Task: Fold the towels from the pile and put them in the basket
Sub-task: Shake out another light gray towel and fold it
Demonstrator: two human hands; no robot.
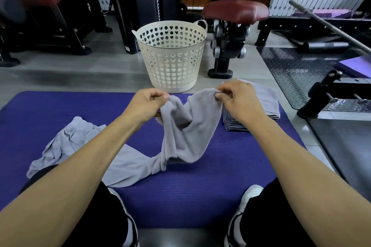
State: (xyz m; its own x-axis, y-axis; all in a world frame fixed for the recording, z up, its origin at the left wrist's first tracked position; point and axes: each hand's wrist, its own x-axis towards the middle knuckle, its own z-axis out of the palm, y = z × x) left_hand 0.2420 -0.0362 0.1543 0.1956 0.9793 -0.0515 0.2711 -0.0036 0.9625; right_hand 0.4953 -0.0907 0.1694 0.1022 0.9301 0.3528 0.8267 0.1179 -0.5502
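— What are the hands doing right now?

— Both are lifting one grey towel above the purple mat. The left hand is pinching one part of the towel's top edge, and the right hand is pinching another part; each grip is closing on cloth between thumb and curled fingers.

— How is the towel hanging?

— It is sagging in the middle between the two hands, forming a dip, and its lower end is trailing down onto the mat. That end is lying against, or running into, more grey cloth spread flat toward the person's left knee; I cannot tell whether that is the same towel or another one.

— And the pile?

— A crumpled heap of grey towels is lying on the left part of the mat, partly hidden under the left forearm. A neat stack of folded towels is sitting at the mat's far right corner, just behind the right hand.

— Where is the basket?

— The white basket, with heart-shaped holes, is standing upright on the floor just past the far edge of the mat, beyond the hands. What I can see of its inside is showing no towel.

— Anything else around?

— Gym machines with dark red padded seats are standing behind the basket, and a black checker-plate floor panel is lying to the right.
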